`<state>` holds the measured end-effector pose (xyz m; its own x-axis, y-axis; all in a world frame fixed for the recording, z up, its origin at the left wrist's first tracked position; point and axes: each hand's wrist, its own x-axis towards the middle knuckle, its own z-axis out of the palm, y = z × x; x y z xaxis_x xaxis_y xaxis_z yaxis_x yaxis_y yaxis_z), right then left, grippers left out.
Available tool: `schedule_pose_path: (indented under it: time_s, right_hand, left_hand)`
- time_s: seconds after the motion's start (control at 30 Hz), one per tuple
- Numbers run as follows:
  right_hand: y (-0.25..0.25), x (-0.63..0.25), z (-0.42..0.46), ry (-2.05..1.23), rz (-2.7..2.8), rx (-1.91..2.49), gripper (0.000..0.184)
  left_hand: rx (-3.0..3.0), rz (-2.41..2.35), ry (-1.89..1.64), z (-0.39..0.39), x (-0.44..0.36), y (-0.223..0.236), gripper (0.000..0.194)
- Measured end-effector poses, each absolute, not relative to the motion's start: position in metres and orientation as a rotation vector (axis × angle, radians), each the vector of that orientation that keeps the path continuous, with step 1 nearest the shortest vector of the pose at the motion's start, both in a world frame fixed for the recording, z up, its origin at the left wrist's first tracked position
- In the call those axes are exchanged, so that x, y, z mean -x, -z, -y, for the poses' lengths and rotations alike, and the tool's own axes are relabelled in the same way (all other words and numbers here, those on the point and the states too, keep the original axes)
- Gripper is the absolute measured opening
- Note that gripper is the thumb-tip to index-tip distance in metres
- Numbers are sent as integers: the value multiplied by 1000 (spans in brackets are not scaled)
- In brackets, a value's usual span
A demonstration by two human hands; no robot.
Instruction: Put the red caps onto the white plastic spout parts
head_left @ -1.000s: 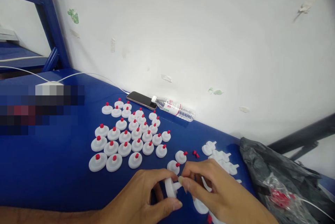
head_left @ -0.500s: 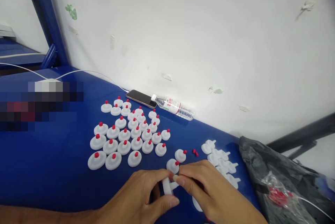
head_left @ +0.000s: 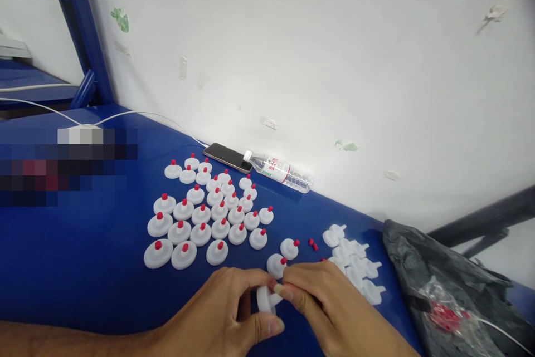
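Note:
In the head view, my left hand (head_left: 228, 309) grips a white plastic nozzle cap (head_left: 264, 300) by its round rim, thumb below and fingers above. The cap is tilted on its side, its spout facing right. My right hand (head_left: 320, 301) is closed in a pinch at the spout's end; its fingers cover the tip, and whether a small red tip cap is there is hidden. Just beyond the hands lie two white nozzle caps (head_left: 276, 265) with red tips on their spouts. Loose red tip caps (head_left: 313, 244) rest on the blue table to the right.
Many red-tipped nozzle caps (head_left: 202, 214) stand in rows at left on the blue table (head_left: 104, 290). White caps without red tips (head_left: 355, 262) cluster at right, beside a black plastic bag (head_left: 418, 257). A phone (head_left: 228, 157) and water bottle (head_left: 278, 171) lie along the wall.
Both hands stay on the same nozzle cap, which has turned slightly, with less of its spout showing. The whole view has shifted a little.

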<state>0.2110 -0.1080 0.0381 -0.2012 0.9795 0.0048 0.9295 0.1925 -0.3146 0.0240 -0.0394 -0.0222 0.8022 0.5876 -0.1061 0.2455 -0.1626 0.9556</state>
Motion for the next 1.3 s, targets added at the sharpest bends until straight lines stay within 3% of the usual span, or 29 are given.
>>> schedule_pose_path:
  time_s: [0.4,0.57,0.67,0.8,1.07,1.3]
  right_hand:
    - [-43,-208,102,-658,2162,1782,35]
    - [-50,-222,98,-584,1995,1824,46]
    - [-51,-239,95,-285,1742,1905,49]
    - [-41,-252,88,78,1627,2150,51]
    - [-30,-254,78,38,1715,2310,52]
    - [-41,-280,89,253,1559,2601,27]
  left_hand:
    - [-1670,-550,-350,34,-25,5,34]
    - [-1452,-650,-344,41,-29,14,65]
    - [-1361,-623,-371,41,-30,21,77]
    - [-1405,-542,-326,38,-30,19,58]
    - [-1433,-505,-263,35,-31,11,48]
    - [-1436,-507,-249,34,-31,4,41]
